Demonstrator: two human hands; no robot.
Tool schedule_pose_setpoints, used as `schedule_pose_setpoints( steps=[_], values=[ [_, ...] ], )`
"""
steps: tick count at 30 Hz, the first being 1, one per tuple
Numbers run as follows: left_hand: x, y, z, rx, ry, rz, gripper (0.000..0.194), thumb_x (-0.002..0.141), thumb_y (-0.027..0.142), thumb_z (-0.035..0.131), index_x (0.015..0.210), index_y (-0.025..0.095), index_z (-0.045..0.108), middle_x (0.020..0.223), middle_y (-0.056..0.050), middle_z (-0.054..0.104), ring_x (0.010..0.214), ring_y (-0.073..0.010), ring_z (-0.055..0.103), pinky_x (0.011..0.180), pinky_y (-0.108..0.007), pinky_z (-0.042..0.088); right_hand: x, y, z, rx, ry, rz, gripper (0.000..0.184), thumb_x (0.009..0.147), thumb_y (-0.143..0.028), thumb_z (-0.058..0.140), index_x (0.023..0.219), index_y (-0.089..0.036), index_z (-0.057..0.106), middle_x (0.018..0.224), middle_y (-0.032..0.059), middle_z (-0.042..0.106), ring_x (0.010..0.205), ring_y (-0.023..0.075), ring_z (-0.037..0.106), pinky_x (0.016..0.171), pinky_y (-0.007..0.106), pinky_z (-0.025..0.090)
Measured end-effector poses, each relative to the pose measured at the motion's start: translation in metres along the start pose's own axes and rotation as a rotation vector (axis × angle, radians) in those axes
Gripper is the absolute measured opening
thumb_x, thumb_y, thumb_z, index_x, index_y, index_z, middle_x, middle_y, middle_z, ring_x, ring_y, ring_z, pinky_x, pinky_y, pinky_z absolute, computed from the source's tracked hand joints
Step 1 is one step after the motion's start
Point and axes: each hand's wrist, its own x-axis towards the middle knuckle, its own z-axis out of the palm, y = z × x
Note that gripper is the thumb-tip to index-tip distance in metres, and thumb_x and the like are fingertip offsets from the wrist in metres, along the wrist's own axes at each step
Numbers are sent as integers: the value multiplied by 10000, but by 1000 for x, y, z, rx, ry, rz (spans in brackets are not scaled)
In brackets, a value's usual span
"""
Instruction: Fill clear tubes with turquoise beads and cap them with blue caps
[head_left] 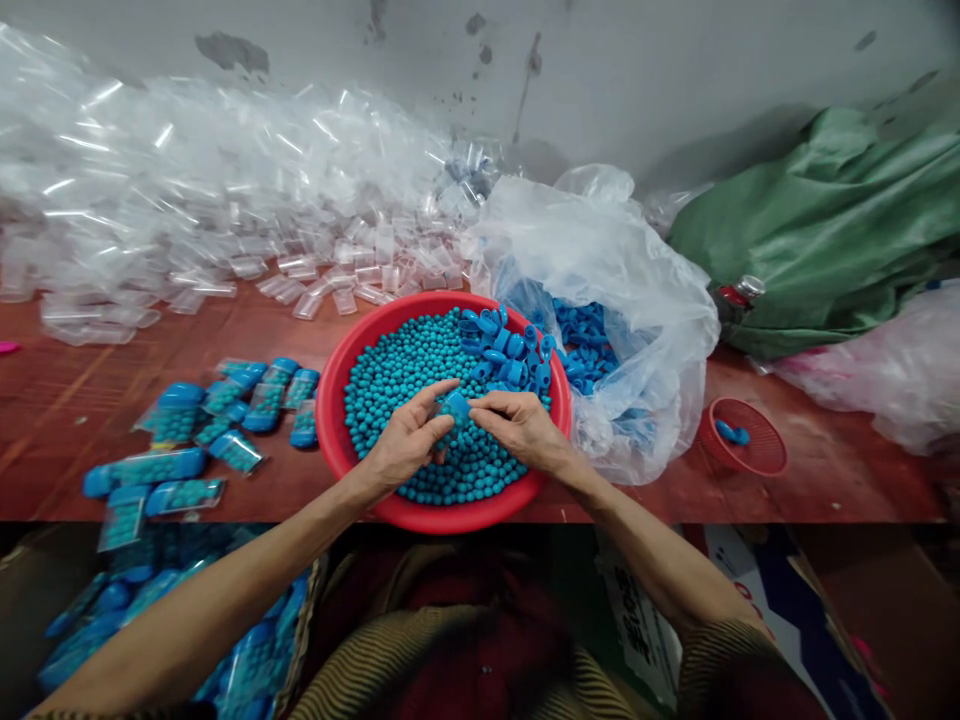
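Note:
Over a red basin (442,518) of small blue balls (405,355), my two hands meet at one clear container with a blue cap (455,404). My left hand (411,436) is closed around the container's clear body, thumb and fingers on either side. With its thumb and fingertips, my right hand (525,430) pinches the blue cap end. Fingers partly hide the container, and I cannot tell how firmly the cap sits. Loose blue caps (514,350) lie heaped on the balls at the basin's right rear.
Filled, capped containers (180,410) lie left of the basin; more fill a box (300,640) below the table edge. Empty clear containers (225,200) are piled behind. A plastic bag (600,240) holds blue caps. A small red basket (750,465) stands at the right.

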Motion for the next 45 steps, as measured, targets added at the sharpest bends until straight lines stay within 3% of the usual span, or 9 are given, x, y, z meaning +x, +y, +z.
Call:
schedule_pose_setpoints(
  steps=[12,17,22,25,28,31,34,38,45],
  values=[
    [2,-5,0,26,71,15,369,747,351,643,1060,183,543,618,65,482,416,-29,396,359,-157,333,7,3,3,-39,-88,-72,213,818,-271,532,733,-160,693,621,-8,592,574,100,487,559,222,393],
    [2,-2,-5,37,21,13,437,780,423,604,1132,208,458,608,64,515,426,-71,518,363,-163,350,9,4,-6,279,-124,117,252,755,-322,612,960,-187,672,810,-1,624,559,81,524,527,223,455],
    [1,-1,-6,78,-41,9,468,792,426,580,1173,212,413,645,61,516,443,-88,546,374,-181,387,12,7,-8,464,33,227,570,699,-333,665,1227,-187,507,856,8,626,597,107,581,572,273,522],
    [0,-1,1,114,2,38,526,804,382,565,1271,224,380,639,65,487,432,-75,500,374,-186,376,10,2,0,259,91,156,523,790,-308,582,1287,-191,467,949,48,652,681,138,613,660,314,536],
    [-1,0,9,114,78,83,551,799,323,573,1313,238,395,624,64,449,442,-64,411,409,-196,369,2,-4,11,-72,26,-26,440,866,-300,499,1287,-173,489,1140,117,614,1006,221,596,894,398,481],
    [0,0,13,86,113,110,536,777,288,594,1286,214,443,759,19,541,619,-99,486,584,-222,437,-6,-8,20,-321,-94,-105,730,817,-390,590,1426,-131,281,1283,199,495,1167,312,503,910,466,463],
    [1,0,10,83,44,108,513,753,300,627,1233,187,486,853,-7,572,836,-145,520,742,-239,434,-12,-9,26,-504,-93,-92,971,762,-475,638,1476,-130,78,1256,228,480,1075,339,554,762,444,520],
    [-1,-3,7,76,-36,74,419,751,360,638,1117,193,520,824,6,548,801,-135,507,727,-236,425,-16,-13,27,-689,-86,-169,1023,780,-523,594,1473,-148,-58,1217,219,497,962,316,599,648,384,525],
    [-4,-7,22,45,97,134,230,732,305,614,891,190,494,739,36,469,710,-107,470,686,-222,424,-20,-19,33,-881,-151,-129,922,810,-534,517,1468,-98,40,1108,187,517,812,269,610,574,346,512]
  ],
)
